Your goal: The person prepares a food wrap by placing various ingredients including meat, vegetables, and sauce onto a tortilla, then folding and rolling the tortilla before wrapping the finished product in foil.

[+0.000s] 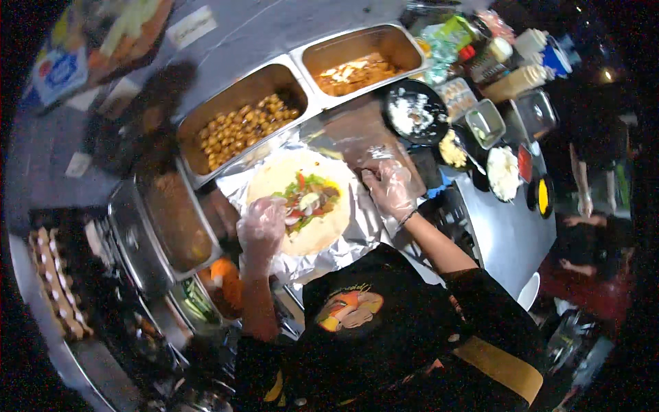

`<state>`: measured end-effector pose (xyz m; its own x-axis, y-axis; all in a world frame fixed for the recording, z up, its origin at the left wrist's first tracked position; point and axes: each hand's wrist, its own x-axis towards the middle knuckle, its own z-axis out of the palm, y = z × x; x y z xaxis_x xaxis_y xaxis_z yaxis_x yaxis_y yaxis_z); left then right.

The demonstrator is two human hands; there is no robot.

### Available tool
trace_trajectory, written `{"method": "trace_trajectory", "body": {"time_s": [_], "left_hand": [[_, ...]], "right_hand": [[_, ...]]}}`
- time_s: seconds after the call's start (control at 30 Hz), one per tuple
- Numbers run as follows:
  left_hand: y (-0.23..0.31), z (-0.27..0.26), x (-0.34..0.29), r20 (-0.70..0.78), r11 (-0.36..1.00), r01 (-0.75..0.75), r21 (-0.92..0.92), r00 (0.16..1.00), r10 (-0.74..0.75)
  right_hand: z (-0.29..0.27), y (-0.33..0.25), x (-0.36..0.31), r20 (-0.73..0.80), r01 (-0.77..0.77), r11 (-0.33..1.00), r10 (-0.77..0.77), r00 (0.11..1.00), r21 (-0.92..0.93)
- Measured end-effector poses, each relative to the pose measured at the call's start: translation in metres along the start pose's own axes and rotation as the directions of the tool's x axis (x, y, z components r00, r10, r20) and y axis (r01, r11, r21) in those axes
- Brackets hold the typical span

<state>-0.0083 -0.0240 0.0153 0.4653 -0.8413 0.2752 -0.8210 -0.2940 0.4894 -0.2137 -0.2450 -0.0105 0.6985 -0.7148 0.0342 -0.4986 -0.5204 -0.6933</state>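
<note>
A round flatbread point(329, 235) lies on a sheet of foil point(366, 226) in front of me. Across its middle sits a filling point(310, 200) of green lettuce, red tomato, onion and brown pieces. My left hand point(262, 225), in a clear plastic glove, is at the flatbread's left edge beside the filling. Its fingers are curled in, and whatever they hold is hidden. Just past the foil's right edge, over a brown board point(357, 130), is my gloved right hand point(392, 189). Its fingers are bent together toward the foil; nothing nameable shows in them.
Beyond the foil stand a metal pan of round brown balls point(247, 127) and a pan of reddish food in sauce point(360, 72). A black bowl point(417, 112), tubs and bottles crowd the right back. Another metal pan point(171, 213) and orange shreds point(225, 278) are at left.
</note>
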Motion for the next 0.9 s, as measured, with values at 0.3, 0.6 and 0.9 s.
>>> {"method": "trace_trajectory", "body": {"time_s": [0.3,0.6,0.9], "left_hand": [[0.112,0.151,0.065,0.433,0.812,0.329,-0.482,0.895,-0.106],[0.133,0.202,0.081,0.205,0.948,0.081,-0.309,0.979,-0.017],[0.144,0.151,0.083,0.232,0.932,0.196,-0.304,0.964,-0.127]], "right_hand": [[0.000,0.079,0.011,-0.113,-0.328,0.869,0.309,0.944,-0.370],[-0.023,0.078,-0.007,-0.296,-0.167,0.982,0.135,0.946,-0.084],[-0.032,0.067,-0.004,-0.256,-0.279,0.959,0.280,0.925,0.041]]}}
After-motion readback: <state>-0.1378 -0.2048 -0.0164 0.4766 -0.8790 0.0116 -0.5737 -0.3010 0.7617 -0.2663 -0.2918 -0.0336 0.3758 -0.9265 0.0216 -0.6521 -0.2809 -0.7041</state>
